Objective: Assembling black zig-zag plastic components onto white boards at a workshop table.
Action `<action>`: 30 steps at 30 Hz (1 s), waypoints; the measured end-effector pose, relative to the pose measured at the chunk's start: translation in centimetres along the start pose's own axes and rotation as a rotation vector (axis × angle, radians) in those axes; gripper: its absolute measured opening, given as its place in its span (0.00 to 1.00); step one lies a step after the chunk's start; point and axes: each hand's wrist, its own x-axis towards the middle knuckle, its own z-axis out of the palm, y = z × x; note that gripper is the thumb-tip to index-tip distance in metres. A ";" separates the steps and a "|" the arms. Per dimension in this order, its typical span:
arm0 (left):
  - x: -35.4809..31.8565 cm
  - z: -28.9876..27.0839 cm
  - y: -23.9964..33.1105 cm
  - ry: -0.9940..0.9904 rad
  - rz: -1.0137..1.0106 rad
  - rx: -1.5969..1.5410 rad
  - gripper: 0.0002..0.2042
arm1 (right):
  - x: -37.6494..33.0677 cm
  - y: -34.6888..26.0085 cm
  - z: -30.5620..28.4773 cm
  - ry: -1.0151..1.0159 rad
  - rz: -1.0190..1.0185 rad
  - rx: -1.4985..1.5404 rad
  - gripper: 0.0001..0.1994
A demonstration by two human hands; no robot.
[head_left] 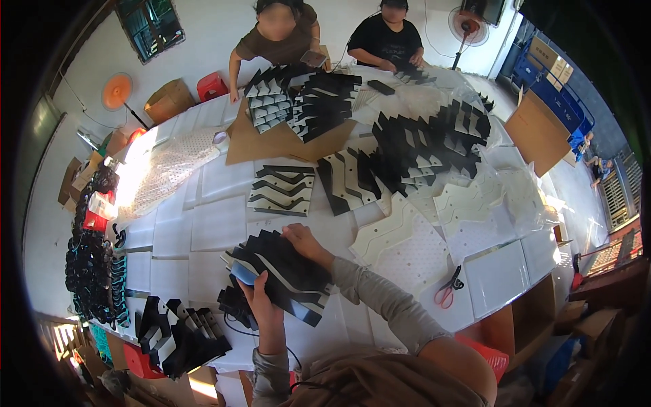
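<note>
A stack of black zigzag-edged strips with pale bands (288, 268) lies tilted in front of me on the white-covered table. My left hand (266, 306) is closed at its near left edge, thumb up. A small smooth blue object (244, 273), its kind unclear, shows beside that thumb. At the stack's far right edge, my right hand (306, 244) grips with curled fingers, partly hidden. Close to the left wrist sits a dark object with a cable (234, 302). Beyond the hands rest a pale zigzag-patterned set (280, 191) and a black-and-white one (347, 182).
Black zigzag pieces (183, 336) lie at the near left edge, with larger piles (420, 146) farther back. White zigzag sheets (400, 237) and red-handled scissors (447, 288) are at right. Two people (386, 37) stand or sit across the table. Dark bundles (91, 271) line the left edge.
</note>
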 end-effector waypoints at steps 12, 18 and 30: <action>1.7 -1.3 0.6 0.003 0.011 -0.049 0.35 | 0.5 0.4 1.9 -0.044 0.179 0.008 0.30; 3.3 -2.0 0.8 -0.083 -0.061 -0.111 0.37 | 0.8 1.4 2.0 -0.083 0.250 -0.016 0.30; 11.5 -1.7 -0.9 -0.020 0.006 -0.110 0.33 | 6.4 0.7 -1.1 0.128 0.130 0.050 0.30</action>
